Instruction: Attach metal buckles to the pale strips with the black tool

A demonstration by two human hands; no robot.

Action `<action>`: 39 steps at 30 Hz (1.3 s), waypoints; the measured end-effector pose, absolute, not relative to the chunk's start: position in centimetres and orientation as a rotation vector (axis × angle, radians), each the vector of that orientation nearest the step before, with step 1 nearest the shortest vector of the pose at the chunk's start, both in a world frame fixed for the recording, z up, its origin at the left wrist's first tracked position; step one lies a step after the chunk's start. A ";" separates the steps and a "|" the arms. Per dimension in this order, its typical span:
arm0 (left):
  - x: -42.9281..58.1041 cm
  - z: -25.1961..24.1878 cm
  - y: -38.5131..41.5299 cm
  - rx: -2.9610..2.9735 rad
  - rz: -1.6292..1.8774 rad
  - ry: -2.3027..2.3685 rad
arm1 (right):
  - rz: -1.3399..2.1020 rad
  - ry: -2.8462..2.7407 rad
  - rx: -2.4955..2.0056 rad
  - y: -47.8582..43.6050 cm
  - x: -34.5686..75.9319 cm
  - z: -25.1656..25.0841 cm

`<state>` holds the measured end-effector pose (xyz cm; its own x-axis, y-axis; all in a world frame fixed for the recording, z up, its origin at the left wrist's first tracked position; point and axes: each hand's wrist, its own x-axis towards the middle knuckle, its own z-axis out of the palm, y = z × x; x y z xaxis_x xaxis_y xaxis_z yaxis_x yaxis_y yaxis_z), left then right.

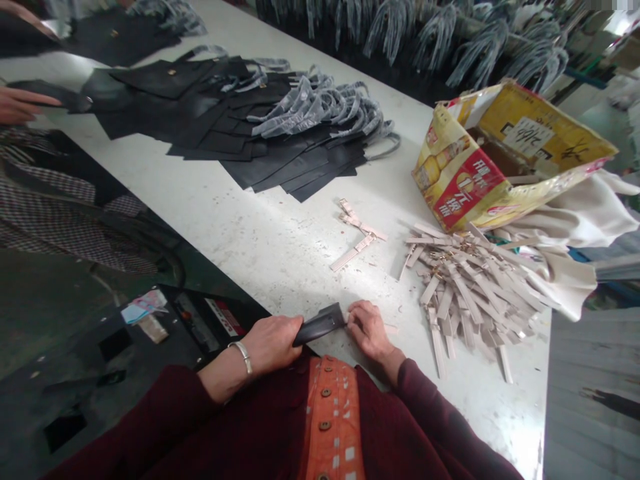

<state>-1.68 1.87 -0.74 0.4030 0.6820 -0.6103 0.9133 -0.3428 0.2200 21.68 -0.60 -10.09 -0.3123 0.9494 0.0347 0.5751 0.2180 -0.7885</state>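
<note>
My left hand [274, 341], with a bracelet at its wrist, is wrapped round a dark, smooth hand tool [321, 323] with a blocky head; its exact kind is unclear. The head points right, toward my right hand [369, 331]. Those fingers are closed at the tool's end, on a pale pink strap [392, 329] whose tail sticks out beyond the hand. Just ahead lie two loose pink straps with small metal buckles [369, 237]. To the right is a heap of similar beige straps [465, 287].
A yellow cardboard box [460, 177] stands behind the strap heap, with cream cloth [575, 213] beside it. Black flat bag pieces with plastic-wrapped handles [310, 110] spread across the white table [240, 220]. Another person's hand [20, 103] is at the far left.
</note>
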 end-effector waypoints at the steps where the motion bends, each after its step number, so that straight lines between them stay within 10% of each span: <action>1: -1.6 -0.6 1.9 2.137 -0.562 1.354 | 0.970 -1.934 -1.392 -0.5 21.6 -10.1; 39: -0.3 1.2 5.5 2.293 -0.671 1.171 | 0.833 -1.895 -1.438 -1.6 23.2 -11.7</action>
<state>-0.34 5.53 1.18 0.5147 0.5987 -0.6137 0.8322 -0.5210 0.1896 23.18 -1.59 -11.72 -0.2231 0.9700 0.0961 0.5853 0.2122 -0.7825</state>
